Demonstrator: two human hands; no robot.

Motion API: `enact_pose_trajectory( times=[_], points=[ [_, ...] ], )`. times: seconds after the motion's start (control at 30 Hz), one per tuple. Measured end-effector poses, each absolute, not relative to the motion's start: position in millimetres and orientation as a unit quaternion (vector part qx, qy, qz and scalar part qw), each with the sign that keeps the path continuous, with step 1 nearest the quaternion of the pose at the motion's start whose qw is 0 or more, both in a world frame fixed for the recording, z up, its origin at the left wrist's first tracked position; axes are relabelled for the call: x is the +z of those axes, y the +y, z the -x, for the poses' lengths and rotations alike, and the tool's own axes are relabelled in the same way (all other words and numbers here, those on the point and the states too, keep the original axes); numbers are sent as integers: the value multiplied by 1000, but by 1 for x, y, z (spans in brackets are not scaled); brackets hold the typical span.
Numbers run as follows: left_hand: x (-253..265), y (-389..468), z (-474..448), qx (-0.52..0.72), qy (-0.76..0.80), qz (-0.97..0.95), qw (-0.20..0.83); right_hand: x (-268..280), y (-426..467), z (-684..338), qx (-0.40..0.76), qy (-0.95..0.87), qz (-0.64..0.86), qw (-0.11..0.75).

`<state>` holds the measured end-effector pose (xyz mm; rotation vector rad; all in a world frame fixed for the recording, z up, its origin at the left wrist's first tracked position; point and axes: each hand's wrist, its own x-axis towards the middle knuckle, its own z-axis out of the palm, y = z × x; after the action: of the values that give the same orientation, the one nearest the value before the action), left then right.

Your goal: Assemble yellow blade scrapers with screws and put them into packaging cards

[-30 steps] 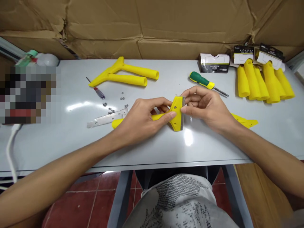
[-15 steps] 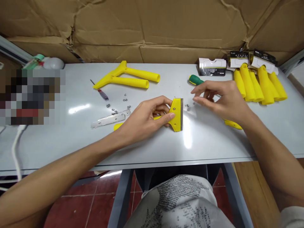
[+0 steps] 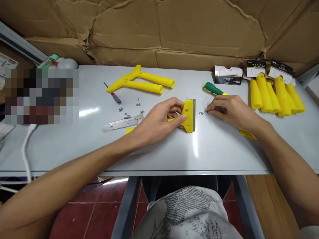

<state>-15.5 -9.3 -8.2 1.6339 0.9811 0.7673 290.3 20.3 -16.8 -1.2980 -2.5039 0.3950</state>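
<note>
My left hand [image 3: 165, 118] is closed around the handle of a yellow scraper [image 3: 188, 122], its thumb lying on the head. A metal blade [image 3: 194, 114] runs along the scraper's right edge, and a screw sits in the upper hole. To the right, the thumb and fingertips of my right hand [image 3: 224, 109] pinch a small metal nut at the tabletop; the fingers partly hide it. Beside those fingertips lie a few other small nuts [image 3: 201, 113]. Just behind my right hand is a green-handled screwdriver [image 3: 213, 88], its tip covered by the hand.
Two yellow scrapers [image 3: 143, 86] lie at the back left, near a small screwdriver [image 3: 116, 98]. Loose screws and nuts [image 3: 127, 116] are scattered by flat blades [image 3: 119, 125]. Packaged yellow scrapers [image 3: 279, 96] stand at the back right. Another yellow piece [image 3: 248, 134] sits below my right wrist.
My right hand has lowered to the table, and its fingers have closed on a nut. The left hand still holds the scraper. The whole view has shifted slightly.
</note>
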Motion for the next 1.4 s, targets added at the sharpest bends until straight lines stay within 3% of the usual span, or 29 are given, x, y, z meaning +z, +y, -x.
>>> enact_pose_trajectory(
  times=[0.1,0.33,0.63,1.1,1.4],
  points=[
    [-10,-7,15,323,412,-694,494,-17,20,-290,134,-869,441,180],
    [-5,-11,10,310,416,-698,494,-5,1,-259,126,-843,349,391],
    [-5,-20,6,301,420,-730,447,-16,-18,-230,-37,-864,332,377],
    [-8,-34,4,339,419,-773,332,-12,-32,-224,346,-716,387,467],
    [-11,-33,4,341,419,-787,298,-11,-29,-223,440,-670,382,460]
  ],
)
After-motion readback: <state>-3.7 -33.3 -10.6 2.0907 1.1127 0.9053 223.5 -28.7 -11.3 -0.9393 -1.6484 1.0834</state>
